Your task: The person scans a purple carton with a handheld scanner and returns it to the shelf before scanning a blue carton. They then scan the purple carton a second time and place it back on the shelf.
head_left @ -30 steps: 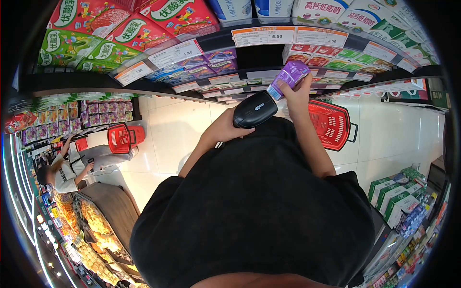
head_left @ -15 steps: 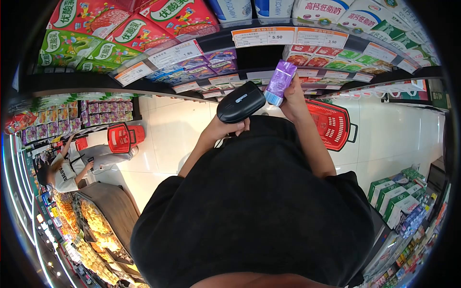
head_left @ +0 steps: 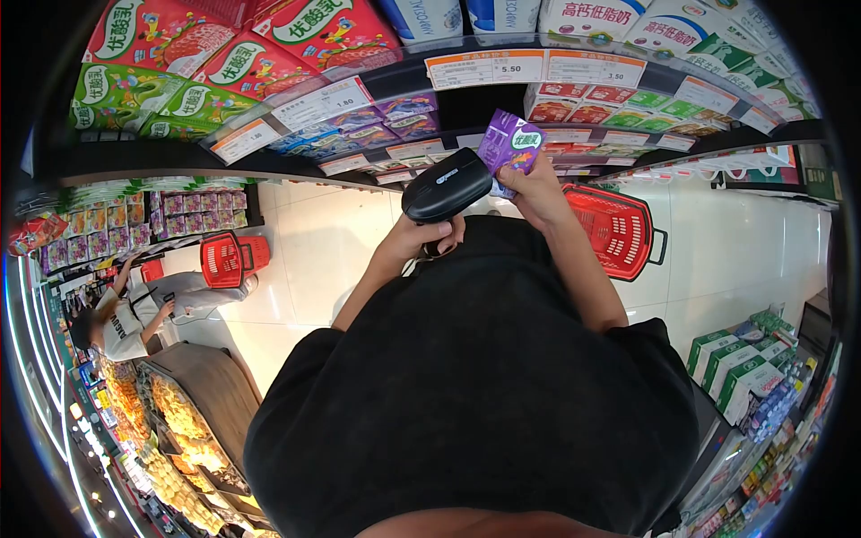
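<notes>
My left hand [head_left: 428, 236] is wrapped round the handle of a black barcode scanner [head_left: 446, 186], whose broad head points up toward the shelf. Close at its right, my right hand [head_left: 536, 190] grips a purple drink carton [head_left: 509, 145] by its lower part. The carton's printed front, with a white-and-green logo, is turned up toward me. In this view the scanner's front end overlaps the carton's lower left side. My fingers hide part of the carton's bottom.
Shelves ahead hold red cartons [head_left: 314, 31], green cartons [head_left: 126, 85] and price labels [head_left: 484, 69]. A red shopping basket [head_left: 610, 231] is on the floor at right. At left, another person [head_left: 126, 327] reaches toward a shelf near a second red basket [head_left: 224, 260]. Boxed goods [head_left: 731, 368] stand at lower right.
My right hand has turned the purple carton, so its logo face now shows instead of a narrow side. The carton and scanner have shifted slightly left.
</notes>
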The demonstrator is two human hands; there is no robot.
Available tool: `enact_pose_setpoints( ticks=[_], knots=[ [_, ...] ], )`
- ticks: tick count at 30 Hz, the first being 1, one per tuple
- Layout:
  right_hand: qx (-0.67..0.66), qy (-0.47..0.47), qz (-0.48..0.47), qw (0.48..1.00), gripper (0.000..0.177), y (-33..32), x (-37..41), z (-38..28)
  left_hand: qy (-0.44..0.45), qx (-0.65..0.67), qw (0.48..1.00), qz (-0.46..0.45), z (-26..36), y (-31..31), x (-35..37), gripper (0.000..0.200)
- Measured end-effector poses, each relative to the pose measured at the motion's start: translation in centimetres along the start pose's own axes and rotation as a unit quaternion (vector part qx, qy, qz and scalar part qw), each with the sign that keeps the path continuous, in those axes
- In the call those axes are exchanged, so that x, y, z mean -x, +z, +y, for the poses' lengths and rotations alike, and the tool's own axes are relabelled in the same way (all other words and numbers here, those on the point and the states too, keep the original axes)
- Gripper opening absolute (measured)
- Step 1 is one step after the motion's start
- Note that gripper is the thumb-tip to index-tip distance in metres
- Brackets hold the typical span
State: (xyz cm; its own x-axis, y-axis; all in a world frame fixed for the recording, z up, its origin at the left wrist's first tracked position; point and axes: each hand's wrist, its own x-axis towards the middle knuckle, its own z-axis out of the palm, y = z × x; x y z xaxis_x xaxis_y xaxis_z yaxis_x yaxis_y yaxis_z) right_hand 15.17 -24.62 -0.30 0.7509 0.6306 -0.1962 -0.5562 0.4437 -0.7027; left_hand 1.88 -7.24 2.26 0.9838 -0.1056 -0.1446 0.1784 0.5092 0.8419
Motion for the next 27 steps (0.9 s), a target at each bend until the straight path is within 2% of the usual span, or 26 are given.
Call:
enact_pose_setpoints(
  ticks=[7, 9, 10, 11, 13, 15, 16, 17, 19, 20, 21, 23, 25, 27],
  knots=[
    [0.04, -0.039, -0.022, 0.998, 0.05, 2.2, -1.3, -0.8, 0.031, -0.002, 0.999, -0.008, -0.3, -1.5, 0.4, 0.058],
    [0.071, -0.07, -0.013, 0.995, 0.05, 2.7, -2.8, -1.0, 0.098, -0.008, 0.995, 0.015, -0.6, -2.1, 0.3, 0.052],
    [0.127, -0.085, 0.006, 0.988, 0.05, 3.2, -3.7, -1.3, 0.114, -0.011, 0.993, 0.021, -0.3, -2.3, 0.2, 0.049],
    [0.181, -0.1, 0.023, 0.978, 0.051, 3.7, -4.6, -1.5, 0.128, -0.002, 0.991, 0.028, -0.1, -2.3, 0.3, 0.054],
    [0.182, -0.121, 0.025, 0.976, 0.054, 3.9, -6.5, -1.0, 0.136, 0.015, 0.989, 0.047, 0.4, -2.0, 0.5, 0.061],
    [0.283, -0.334, 0.076, 0.896, 0.06, 4.0, -8.2, 0.0, 0.145, 0.025, 0.988, 0.049, 0.5, -1.8, 0.8, 0.06],
    [0.366, -0.35, 0.115, 0.855, 0.056, 3.6, -8.9, 0.3, 0.151, 0.035, 0.987, 0.051, 0.6, -1.7, 1.0, 0.06],
    [0.366, -0.352, 0.112, 0.854, 0.056, 2.5, -9.9, 0.9, 0.15, 0.035, 0.986, 0.064, 0.6, -1.5, 1.2, 0.058],
    [0.461, -0.248, 0.087, 0.848, 0.054, -0.5, -12.3, 2.5, 0.147, 0.031, 0.985, 0.088, 0.3, -1.2, 1.6, 0.058],
    [0.446, -0.181, 0.064, 0.874, 0.052, -1.3, -13.1, 3.0, 0.139, 0.023, 0.986, 0.094, 0.2, -1.1, 1.8, 0.057],
    [0.544, -0.138, 0.061, 0.826, 0.049, -0.3, -12.6, 2.2, 0.132, 0.013, 0.987, 0.088, -0.3, -1.2, 1.7, 0.061],
    [0.507, -0.188, 0.065, 0.838, 0.046, 2.2, -10.9, 1.9, 0.107, 0.007, 0.99, 0.095, -0.6, -0.7, 1.5, 0.059],
    [0.512, -0.152, 0.059, 0.844, 0.042, 2.5, -10.6, 1.5, 0.073, 0.037, 0.993, 0.081, -0.7, -0.2, 0.9, 0.055],
    [0.565, -0.142, 0.072, 0.81, 0.04, 2.7, -10.0, 1.2, 0.046, 0.016, 0.998, 0.035, -0.9, -0.4, 0.1, 0.049]
  ],
)
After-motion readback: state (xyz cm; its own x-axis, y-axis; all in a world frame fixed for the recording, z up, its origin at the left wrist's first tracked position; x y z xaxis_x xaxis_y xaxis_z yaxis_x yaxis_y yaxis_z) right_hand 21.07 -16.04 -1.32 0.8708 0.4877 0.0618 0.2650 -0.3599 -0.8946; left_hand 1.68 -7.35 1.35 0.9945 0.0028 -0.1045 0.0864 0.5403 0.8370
